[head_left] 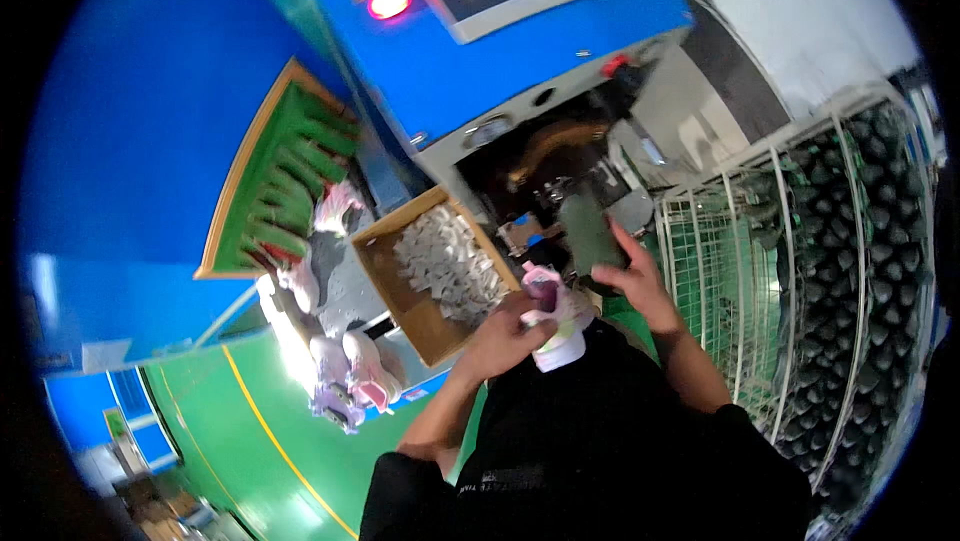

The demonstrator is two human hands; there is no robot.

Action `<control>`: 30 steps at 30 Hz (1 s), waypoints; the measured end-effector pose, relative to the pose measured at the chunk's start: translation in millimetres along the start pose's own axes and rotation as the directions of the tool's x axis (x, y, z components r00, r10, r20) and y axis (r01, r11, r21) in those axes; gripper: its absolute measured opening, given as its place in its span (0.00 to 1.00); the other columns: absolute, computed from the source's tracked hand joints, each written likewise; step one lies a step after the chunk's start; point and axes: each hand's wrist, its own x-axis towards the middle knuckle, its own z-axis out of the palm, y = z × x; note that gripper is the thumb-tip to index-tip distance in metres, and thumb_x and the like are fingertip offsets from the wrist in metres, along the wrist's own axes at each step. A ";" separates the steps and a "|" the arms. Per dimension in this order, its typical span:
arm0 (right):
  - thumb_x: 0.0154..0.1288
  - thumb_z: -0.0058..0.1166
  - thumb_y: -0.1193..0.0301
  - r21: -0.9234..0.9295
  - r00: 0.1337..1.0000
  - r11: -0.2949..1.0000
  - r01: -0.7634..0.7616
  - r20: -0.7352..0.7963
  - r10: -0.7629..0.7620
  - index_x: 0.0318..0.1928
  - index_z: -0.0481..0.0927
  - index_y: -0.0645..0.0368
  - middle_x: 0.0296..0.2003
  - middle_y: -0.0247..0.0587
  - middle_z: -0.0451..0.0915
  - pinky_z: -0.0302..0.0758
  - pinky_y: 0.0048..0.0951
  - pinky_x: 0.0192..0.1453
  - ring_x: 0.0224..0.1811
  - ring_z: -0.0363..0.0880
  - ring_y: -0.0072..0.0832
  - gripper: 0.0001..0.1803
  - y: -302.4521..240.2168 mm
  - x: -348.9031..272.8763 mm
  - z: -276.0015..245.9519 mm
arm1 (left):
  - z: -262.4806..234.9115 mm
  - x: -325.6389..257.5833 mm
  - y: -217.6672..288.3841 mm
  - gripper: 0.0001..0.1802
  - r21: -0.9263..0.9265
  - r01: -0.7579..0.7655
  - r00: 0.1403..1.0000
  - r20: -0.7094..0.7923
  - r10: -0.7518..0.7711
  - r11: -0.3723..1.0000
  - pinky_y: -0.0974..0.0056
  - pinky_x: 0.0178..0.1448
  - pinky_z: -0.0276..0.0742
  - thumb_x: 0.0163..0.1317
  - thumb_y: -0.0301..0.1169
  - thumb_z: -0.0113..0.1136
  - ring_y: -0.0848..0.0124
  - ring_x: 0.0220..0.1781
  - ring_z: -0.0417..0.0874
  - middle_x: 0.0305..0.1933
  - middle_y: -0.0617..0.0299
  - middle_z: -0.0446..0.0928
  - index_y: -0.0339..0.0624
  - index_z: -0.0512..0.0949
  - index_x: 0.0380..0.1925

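Observation:
My left hand point(505, 339) is closed around a small pink-and-white shoe point(560, 336), its opening facing up, in front of my body. My right hand point(642, 286) grips a dark green shoe last point(588, 231) by its right side, just beyond the shoe and apart from it or nearly so. The last is held up before the dark opening of a blue machine point(500, 61). Metal parts inside that opening point(560, 166) are blurred and partly hidden by the last.
Left of my hands, a cardboard box point(400, 291) holds many small grey-white pieces. More shoes point(365, 371) stand on a bench beside it, near a framed green tray point(285, 176). At right, a white wire cage point(790, 271) is full of dark lasts. A red lamp point(390, 3) glows on the machine.

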 end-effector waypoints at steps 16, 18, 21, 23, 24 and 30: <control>0.67 0.60 0.60 -0.204 0.148 0.823 -0.531 -0.978 -0.147 0.75 0.58 0.63 0.64 0.67 0.72 0.73 0.42 0.66 0.64 0.75 0.53 0.42 164.8 -136.1 -348.5 | 144.5 93.1 59.8 0.19 -0.186 0.309 0.937 -0.109 -0.332 0.933 0.65 0.41 0.75 0.62 0.38 0.69 0.75 0.35 0.78 0.33 0.61 0.81 0.33 0.79 0.43; 0.69 0.58 0.60 -0.020 -0.001 0.800 -0.600 -1.000 -0.026 0.75 0.58 0.63 0.64 0.68 0.71 0.72 0.42 0.66 0.64 0.75 0.55 0.40 171.2 -111.8 -404.0 | 155.3 98.5 61.3 0.19 -0.082 0.328 0.934 -0.124 -0.336 0.941 0.65 0.42 0.75 0.62 0.38 0.70 0.74 0.35 0.78 0.33 0.62 0.81 0.33 0.79 0.42; 0.73 0.53 0.59 0.087 -0.009 0.791 -0.606 -0.995 0.103 0.74 0.61 0.62 0.61 0.61 0.74 0.74 0.45 0.60 0.59 0.76 0.51 0.35 190.8 -85.1 -468.5 | 165.8 100.6 48.3 0.17 -0.223 0.392 0.904 -0.085 -0.418 0.893 0.65 0.46 0.75 0.59 0.36 0.71 0.73 0.39 0.78 0.37 0.61 0.81 0.34 0.80 0.41; 0.75 0.52 0.59 0.011 -0.011 0.807 -0.590 -1.000 0.006 0.74 0.63 0.60 0.59 0.56 0.76 0.73 0.42 0.58 0.56 0.77 0.46 0.33 200.1 -60.2 -482.7 | 166.8 100.8 42.3 0.16 -0.310 0.488 0.842 -0.079 -0.534 0.816 0.66 0.49 0.74 0.58 0.34 0.70 0.73 0.41 0.78 0.40 0.60 0.80 0.34 0.80 0.40; 0.75 0.52 0.59 -0.045 0.009 0.815 -0.577 -0.999 -0.049 0.74 0.64 0.59 0.58 0.53 0.76 0.73 0.41 0.56 0.55 0.77 0.44 0.33 204.8 -50.0 -489.2 | 165.9 99.7 38.2 0.15 -0.268 0.474 0.855 -0.086 -0.511 0.839 0.67 0.48 0.74 0.59 0.33 0.70 0.73 0.41 0.78 0.40 0.60 0.81 0.34 0.80 0.41; 0.76 0.52 0.56 -0.160 0.199 0.956 -0.244 -0.973 -0.112 0.72 0.67 0.59 0.55 0.49 0.79 0.74 0.38 0.54 0.53 0.79 0.39 0.32 265.6 -69.1 -571.2 | 164.3 84.1 33.5 0.20 -0.436 0.481 0.818 -0.090 -0.568 0.761 0.65 0.55 0.74 0.59 0.32 0.69 0.71 0.47 0.79 0.46 0.59 0.82 0.32 0.80 0.48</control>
